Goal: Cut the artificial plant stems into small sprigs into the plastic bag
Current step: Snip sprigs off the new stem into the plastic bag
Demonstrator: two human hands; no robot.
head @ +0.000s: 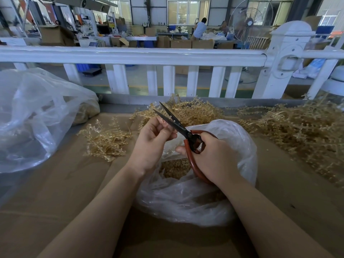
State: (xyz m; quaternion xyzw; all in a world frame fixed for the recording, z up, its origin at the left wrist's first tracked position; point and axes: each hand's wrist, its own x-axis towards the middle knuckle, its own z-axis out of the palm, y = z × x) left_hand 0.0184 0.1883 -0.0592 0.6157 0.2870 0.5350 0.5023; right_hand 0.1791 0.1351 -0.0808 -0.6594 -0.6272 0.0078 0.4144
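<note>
Artificial plant stems, pale tan plastic with short side nubs, are the work material; one thin translucent stem is pinched between the thumb and curled fingertips of the left hand, directly above the open clear plastic bag, evidently so that each cut piece drops straight in. Small tan sprigs already lie inside the bag's mouth. The bag sits nearest the person, at the middle of the brown cardboard work surface. The right hand grips the rust-red looped handles of the dark-bladed scissors, fingers curled through and around the loops; the blades stand parted with the held stem between them, apparently ready for the next cut. Left of the bag, a small loose bundle of stems lies within easy reach. Farther back, a larger heap rests against the surface's far edge, and a big pile fills its right side. A second, larger clear bag occupies the far left corner. Beyond stands a white railing.
</note>
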